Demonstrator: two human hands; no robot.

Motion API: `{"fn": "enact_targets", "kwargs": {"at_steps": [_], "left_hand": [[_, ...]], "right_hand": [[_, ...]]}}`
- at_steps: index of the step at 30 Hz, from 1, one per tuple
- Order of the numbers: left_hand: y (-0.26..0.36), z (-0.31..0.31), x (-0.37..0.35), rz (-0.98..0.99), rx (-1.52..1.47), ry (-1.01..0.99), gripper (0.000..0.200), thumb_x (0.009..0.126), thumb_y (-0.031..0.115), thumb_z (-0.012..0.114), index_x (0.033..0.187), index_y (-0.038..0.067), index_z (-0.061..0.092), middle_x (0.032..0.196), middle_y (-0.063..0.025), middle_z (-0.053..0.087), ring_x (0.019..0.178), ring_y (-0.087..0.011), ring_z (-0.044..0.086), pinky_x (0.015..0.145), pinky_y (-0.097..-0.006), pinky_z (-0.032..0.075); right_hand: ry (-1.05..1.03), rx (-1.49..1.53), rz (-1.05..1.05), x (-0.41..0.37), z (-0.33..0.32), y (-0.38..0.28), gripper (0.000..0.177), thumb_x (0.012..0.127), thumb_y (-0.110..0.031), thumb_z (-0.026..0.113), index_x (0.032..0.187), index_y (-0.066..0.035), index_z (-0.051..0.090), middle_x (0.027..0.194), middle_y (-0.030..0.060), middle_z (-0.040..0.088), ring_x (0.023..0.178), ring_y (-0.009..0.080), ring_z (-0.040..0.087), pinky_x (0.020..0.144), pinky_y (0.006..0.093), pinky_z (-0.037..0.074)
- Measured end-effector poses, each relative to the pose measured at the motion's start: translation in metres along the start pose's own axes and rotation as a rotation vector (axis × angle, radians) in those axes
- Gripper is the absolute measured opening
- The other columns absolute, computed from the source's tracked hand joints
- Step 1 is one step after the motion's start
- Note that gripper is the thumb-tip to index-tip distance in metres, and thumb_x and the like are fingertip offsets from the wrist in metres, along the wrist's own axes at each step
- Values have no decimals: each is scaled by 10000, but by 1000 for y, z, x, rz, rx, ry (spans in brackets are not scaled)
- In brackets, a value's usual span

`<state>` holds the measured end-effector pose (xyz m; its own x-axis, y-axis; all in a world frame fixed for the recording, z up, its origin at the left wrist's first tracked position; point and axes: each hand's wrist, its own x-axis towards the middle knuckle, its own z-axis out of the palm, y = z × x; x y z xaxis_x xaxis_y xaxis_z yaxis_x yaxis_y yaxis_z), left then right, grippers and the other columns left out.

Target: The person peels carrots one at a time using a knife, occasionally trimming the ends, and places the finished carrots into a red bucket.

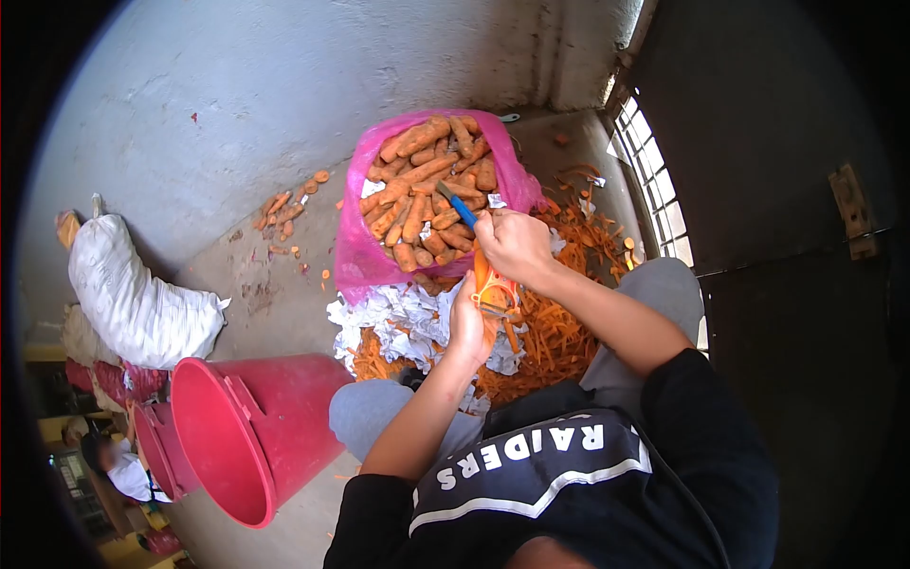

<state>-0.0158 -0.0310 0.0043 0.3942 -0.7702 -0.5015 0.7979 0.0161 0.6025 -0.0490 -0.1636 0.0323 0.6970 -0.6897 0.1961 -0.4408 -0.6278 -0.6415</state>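
Note:
My right hand is closed around a blue-handled knife, its short dark blade pointing away over the carrots. An orange peeler sticks out below the same hand, its head toward me. Just beneath, my left hand is closed on a carrot, mostly hidden by the fingers and the peeler. Beyond both hands a pink plastic bag stands open, filled with unpeeled carrots. Orange peelings and crumpled white paper lie heaped under my hands.
A large red bin lies tilted at my left, with another red bin behind it. A full white sack leans on the wall. Carrot pieces lie on the floor. A dark metal door stands at right. Another person is far left.

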Motion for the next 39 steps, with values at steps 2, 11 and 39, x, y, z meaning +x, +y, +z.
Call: {"fn": "enact_targets", "kwargs": {"at_steps": [2, 11, 39], "left_hand": [[-6, -4, -7, 14, 79, -56, 409, 996, 357, 307, 1174, 56, 519, 890, -45, 602, 739, -156, 584, 574, -289, 468], [9, -15, -9, -93, -118, -107, 483, 977, 465, 332, 1193, 72, 513, 799, -16, 552, 713, -120, 540, 596, -258, 452], [9, -13, 10, 93, 51, 72, 371, 998, 349, 319, 1135, 54, 497, 966, -103, 623, 800, -218, 640, 564, -380, 540]], "right_hand": [[146, -78, 135, 23, 1, 16, 445, 900, -312, 428, 602, -29, 600, 653, 168, 598, 586, 381, 578, 568, 465, 459], [238, 139, 182, 36, -25, 13, 467, 905, -357, 410, 651, 0, 574, 639, 215, 570, 655, 402, 582, 623, 471, 437], [108, 96, -80, 10, 8, -5, 450, 907, -296, 410, 585, -27, 574, 612, 169, 579, 570, 373, 564, 530, 453, 438]]}}
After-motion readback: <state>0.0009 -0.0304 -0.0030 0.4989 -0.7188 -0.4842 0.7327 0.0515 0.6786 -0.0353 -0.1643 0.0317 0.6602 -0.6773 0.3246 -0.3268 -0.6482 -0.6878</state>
